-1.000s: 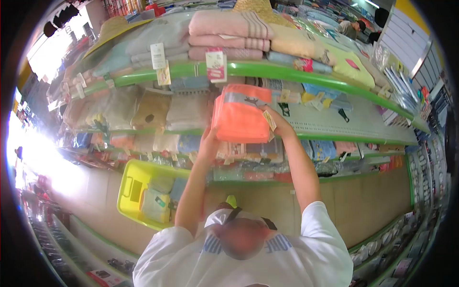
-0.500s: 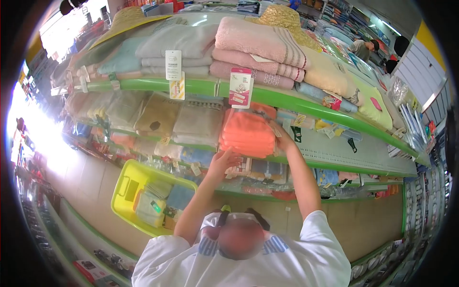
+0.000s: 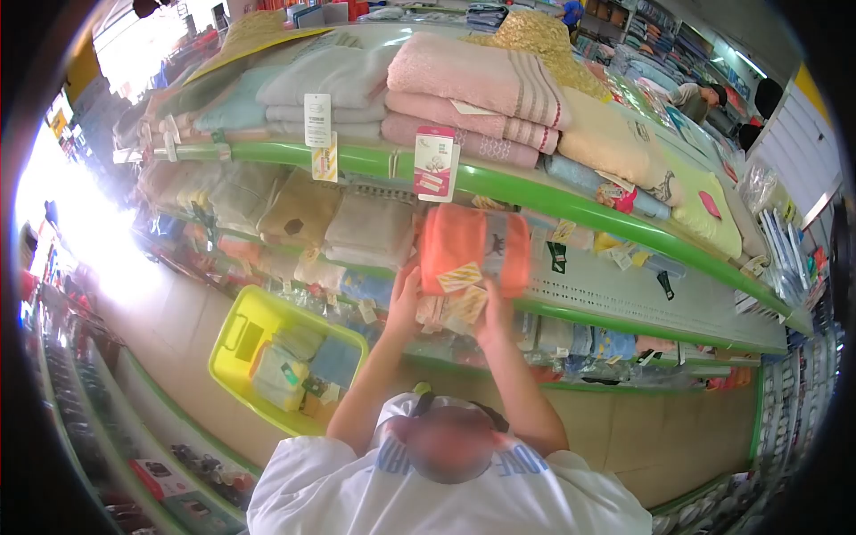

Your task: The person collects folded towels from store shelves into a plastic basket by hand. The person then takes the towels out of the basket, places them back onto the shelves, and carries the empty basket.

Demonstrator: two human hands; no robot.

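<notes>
1. The left hand has its fingers a bit open, by the low corner of the orange towels.
2. The right hand is at the stripy tags; I cannot tell if its fingers pinch.
3. Grey towels sit just left.
4. Behind is a straw hat.

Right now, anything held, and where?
Seemingly the orange towel: left hand at its near left corner, right hand at the tags by its near edge. Finger closure can't be told.
</notes>
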